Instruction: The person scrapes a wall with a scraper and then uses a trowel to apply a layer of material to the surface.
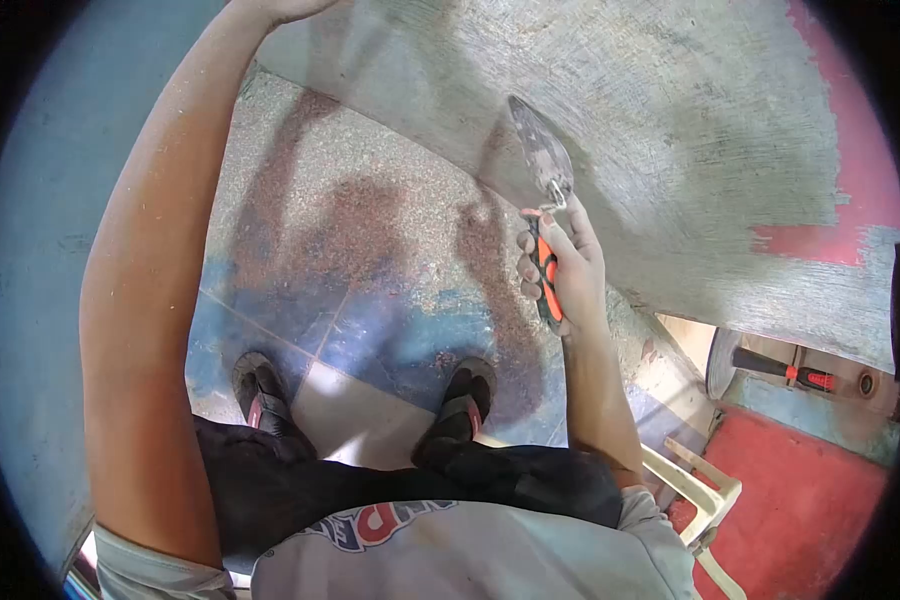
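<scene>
My right hand (575,262) is closed round the orange and black handle of a pointed trowel (543,150). The trowel's blade, smeared with whitish residue, points up and away, close over the scraped grey wall (690,130). My left arm reaches far up along the left side. Only the heel of my left hand (288,6) shows at the top edge; its fingers are out of the frame. Pink paint (840,215) remains in ragged patches at the wall's right side.
Crumbs and dust cover the tiled floor (315,215) along the wall's foot. My feet stand on blue and pale tiles. At lower right are a cream plastic chair (705,500) and a red floor area (795,500). A tool with a black and red handle (770,365) lies in an opening.
</scene>
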The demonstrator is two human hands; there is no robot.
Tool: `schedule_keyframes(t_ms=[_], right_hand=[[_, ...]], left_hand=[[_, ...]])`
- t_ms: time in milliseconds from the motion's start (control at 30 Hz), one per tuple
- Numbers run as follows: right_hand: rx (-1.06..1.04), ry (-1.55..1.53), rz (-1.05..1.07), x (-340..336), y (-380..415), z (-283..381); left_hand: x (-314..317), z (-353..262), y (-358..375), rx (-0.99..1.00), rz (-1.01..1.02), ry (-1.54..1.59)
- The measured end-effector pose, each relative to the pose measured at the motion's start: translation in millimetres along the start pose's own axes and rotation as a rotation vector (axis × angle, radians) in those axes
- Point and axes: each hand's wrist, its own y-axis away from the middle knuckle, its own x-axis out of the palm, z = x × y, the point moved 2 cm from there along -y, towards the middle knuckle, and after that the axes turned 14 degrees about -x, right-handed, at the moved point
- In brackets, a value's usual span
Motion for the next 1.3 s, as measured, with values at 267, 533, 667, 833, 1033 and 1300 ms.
schedule_keyframes(t_ms=[267,533,667,833,1033,1300], right_hand=[[-0.019,-0.028,-0.014,2,-4,-8],[-0.005,-0.042,0.004,8,-3,-1],[-0.016,0.021,-0.023,4,0,-3],[-0.053,-0.021,-0.041,5,1,-9],[-0.019,-0.042,0.002,4,-1,-6],[-0.022,-0.067,-0.048,5,3,-7]], left_hand=[[-1,-2,2,-0.049,0.026,0.013],[2,3,-1,0.026,0.002,0.014],[2,-3,1,-0.052,0.013,0.016],[5,-1,3,-0.013,0.027,0.021],[4,0,3,-0.014,0.01,-0.027],[2,-1,2,-0.002,0.022,0.025]])
